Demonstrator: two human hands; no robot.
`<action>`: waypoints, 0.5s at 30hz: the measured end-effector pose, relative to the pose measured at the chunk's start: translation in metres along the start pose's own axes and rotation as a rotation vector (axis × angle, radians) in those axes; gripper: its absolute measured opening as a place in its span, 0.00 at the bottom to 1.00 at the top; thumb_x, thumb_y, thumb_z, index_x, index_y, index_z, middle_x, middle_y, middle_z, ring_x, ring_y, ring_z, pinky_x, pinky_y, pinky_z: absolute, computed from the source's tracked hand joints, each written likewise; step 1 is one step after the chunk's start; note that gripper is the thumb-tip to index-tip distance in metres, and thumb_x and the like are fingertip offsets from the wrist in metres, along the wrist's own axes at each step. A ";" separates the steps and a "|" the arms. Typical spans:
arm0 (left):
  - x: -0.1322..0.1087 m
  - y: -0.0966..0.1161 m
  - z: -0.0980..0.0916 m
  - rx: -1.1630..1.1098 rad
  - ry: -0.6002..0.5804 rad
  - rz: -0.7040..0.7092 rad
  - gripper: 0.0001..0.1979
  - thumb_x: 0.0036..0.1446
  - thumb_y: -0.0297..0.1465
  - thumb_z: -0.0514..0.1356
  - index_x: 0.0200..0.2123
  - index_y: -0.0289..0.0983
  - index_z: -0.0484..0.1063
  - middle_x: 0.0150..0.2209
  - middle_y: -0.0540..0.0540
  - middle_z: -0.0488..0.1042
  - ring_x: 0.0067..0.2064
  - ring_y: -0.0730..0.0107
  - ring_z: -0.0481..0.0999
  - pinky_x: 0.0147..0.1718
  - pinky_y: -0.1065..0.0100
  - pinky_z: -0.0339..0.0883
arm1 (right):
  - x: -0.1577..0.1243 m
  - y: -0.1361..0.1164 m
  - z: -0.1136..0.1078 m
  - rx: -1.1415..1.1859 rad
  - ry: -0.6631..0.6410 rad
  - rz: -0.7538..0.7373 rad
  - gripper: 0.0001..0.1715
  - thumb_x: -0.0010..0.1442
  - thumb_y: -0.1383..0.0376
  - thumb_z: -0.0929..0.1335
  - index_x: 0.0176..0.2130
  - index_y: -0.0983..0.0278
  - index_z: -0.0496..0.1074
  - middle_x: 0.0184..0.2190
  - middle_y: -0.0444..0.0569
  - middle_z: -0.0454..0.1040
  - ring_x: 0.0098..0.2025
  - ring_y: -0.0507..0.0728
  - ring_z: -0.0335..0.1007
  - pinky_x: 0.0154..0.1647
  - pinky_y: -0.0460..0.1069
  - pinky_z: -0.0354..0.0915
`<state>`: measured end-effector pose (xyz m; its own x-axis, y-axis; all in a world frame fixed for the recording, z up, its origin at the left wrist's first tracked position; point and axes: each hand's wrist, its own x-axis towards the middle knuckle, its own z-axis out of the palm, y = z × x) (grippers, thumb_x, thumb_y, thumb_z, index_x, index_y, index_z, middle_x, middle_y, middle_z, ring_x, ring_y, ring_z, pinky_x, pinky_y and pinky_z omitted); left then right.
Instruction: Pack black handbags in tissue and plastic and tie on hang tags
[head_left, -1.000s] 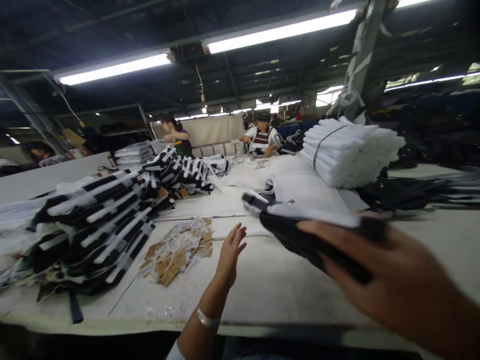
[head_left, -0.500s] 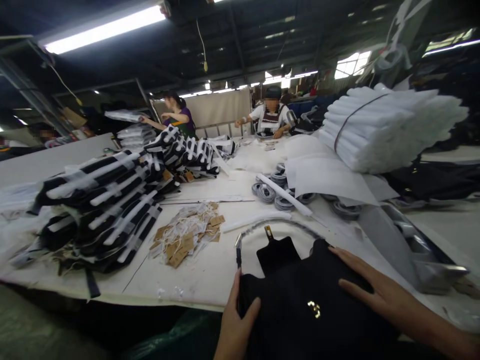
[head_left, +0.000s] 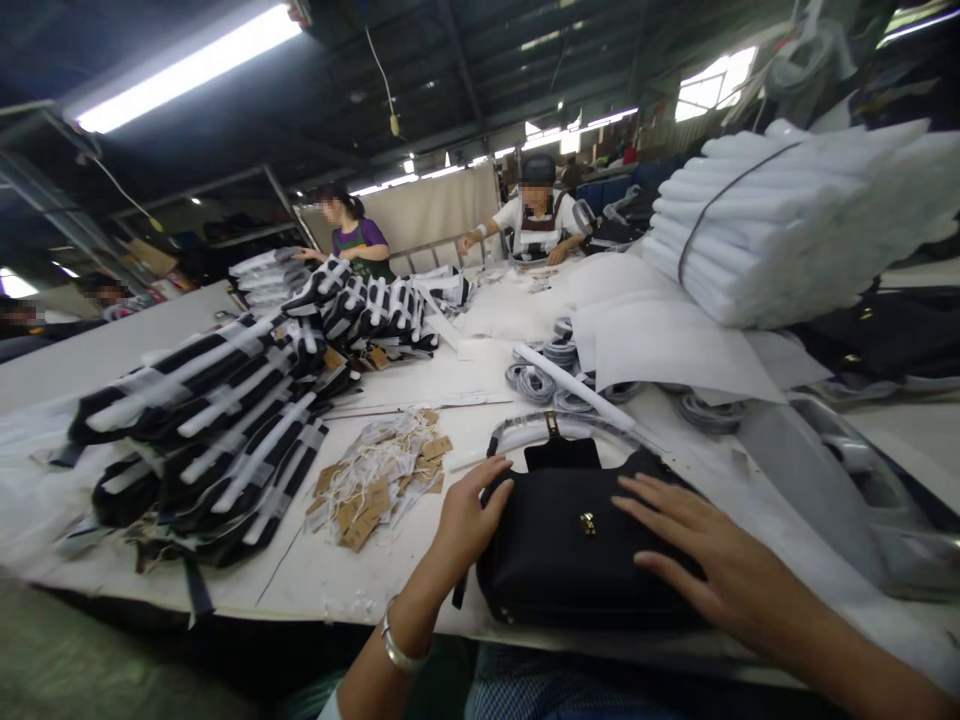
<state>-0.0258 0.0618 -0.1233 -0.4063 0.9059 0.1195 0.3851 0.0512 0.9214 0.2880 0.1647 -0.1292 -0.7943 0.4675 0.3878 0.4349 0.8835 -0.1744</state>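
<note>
A black handbag (head_left: 555,560) lies on the table near its front edge, with a gold clasp (head_left: 587,523) on its front. Its flap tab (head_left: 562,453), tipped with a gold fitting, points away from me, and the plastic-wrapped handle (head_left: 600,428) arches behind it. At the bag's left top corner rests my left hand (head_left: 471,510), thumb apart from the fingers, not closed round it. My right hand (head_left: 679,535) lies spread over the right part of the bag's front. Some of the bag's right side is hidden under that hand.
Left of the bag lies a heap of brown tags with white strings (head_left: 375,480). Beyond it are stacked black bags with white wrapping (head_left: 217,410). Grey coiled straps (head_left: 529,382), white foam sheets (head_left: 667,350), a tied foam bundle (head_left: 757,225) and a tape dispenser (head_left: 832,480) stand rightward. Two co-workers sit across.
The handbag has moved away from me and down onto the table. My left hand has moved up to its top corner, and my right hand has shifted left over its front.
</note>
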 end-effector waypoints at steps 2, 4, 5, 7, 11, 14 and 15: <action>0.017 0.005 0.008 0.010 -0.056 0.005 0.17 0.55 0.34 0.67 0.49 0.47 0.80 0.53 0.47 0.79 0.56 0.52 0.76 0.63 0.50 0.62 | -0.002 -0.008 0.004 0.009 -0.074 -0.087 0.24 0.68 0.56 0.66 0.62 0.51 0.70 0.60 0.44 0.73 0.60 0.64 0.71 0.59 0.63 0.71; 0.044 0.004 0.022 0.008 -0.105 -0.012 0.18 0.55 0.32 0.67 0.51 0.44 0.79 0.53 0.44 0.79 0.53 0.53 0.78 0.58 0.52 0.68 | -0.005 -0.011 0.009 -0.009 -0.074 -0.081 0.22 0.68 0.57 0.66 0.60 0.52 0.71 0.58 0.43 0.75 0.59 0.63 0.73 0.58 0.63 0.72; 0.060 0.003 0.030 0.004 -0.132 -0.023 0.18 0.56 0.32 0.67 0.51 0.42 0.78 0.54 0.43 0.79 0.52 0.54 0.78 0.56 0.54 0.70 | -0.007 -0.011 0.010 -0.017 -0.055 -0.068 0.22 0.68 0.57 0.66 0.60 0.52 0.72 0.58 0.43 0.75 0.58 0.63 0.73 0.58 0.63 0.72; 0.090 -0.001 0.046 -0.009 -0.203 -0.053 0.16 0.58 0.31 0.67 0.50 0.38 0.77 0.51 0.41 0.79 0.51 0.57 0.79 0.54 0.54 0.72 | -0.010 -0.009 0.013 -0.029 -0.014 -0.060 0.22 0.68 0.58 0.66 0.60 0.53 0.72 0.59 0.44 0.74 0.58 0.63 0.73 0.57 0.62 0.73; 0.130 -0.008 0.072 -0.051 -0.382 -0.139 0.12 0.64 0.35 0.64 0.46 0.34 0.75 0.42 0.46 0.79 0.41 0.65 0.80 0.44 0.57 0.76 | -0.016 -0.008 0.018 -0.042 0.050 -0.056 0.21 0.67 0.58 0.67 0.58 0.55 0.74 0.57 0.44 0.76 0.56 0.62 0.75 0.56 0.61 0.74; 0.139 -0.012 0.077 -0.080 -0.440 -0.193 0.10 0.65 0.35 0.63 0.42 0.33 0.74 0.40 0.47 0.77 0.39 0.68 0.79 0.41 0.61 0.76 | -0.018 -0.009 0.021 -0.016 0.089 -0.043 0.21 0.66 0.59 0.67 0.58 0.54 0.74 0.56 0.44 0.76 0.54 0.62 0.76 0.55 0.60 0.74; 0.139 -0.013 0.077 -0.088 -0.442 -0.206 0.10 0.65 0.35 0.63 0.42 0.33 0.74 0.40 0.47 0.77 0.39 0.68 0.78 0.40 0.61 0.76 | -0.019 -0.010 0.022 -0.010 0.098 -0.038 0.21 0.66 0.58 0.68 0.58 0.54 0.74 0.56 0.43 0.77 0.54 0.62 0.76 0.55 0.60 0.75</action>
<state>-0.0232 0.2192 -0.1469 -0.0686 0.9732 -0.2196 0.2542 0.2299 0.9394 0.2896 0.1481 -0.1543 -0.7653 0.4282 0.4806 0.4100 0.8998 -0.1489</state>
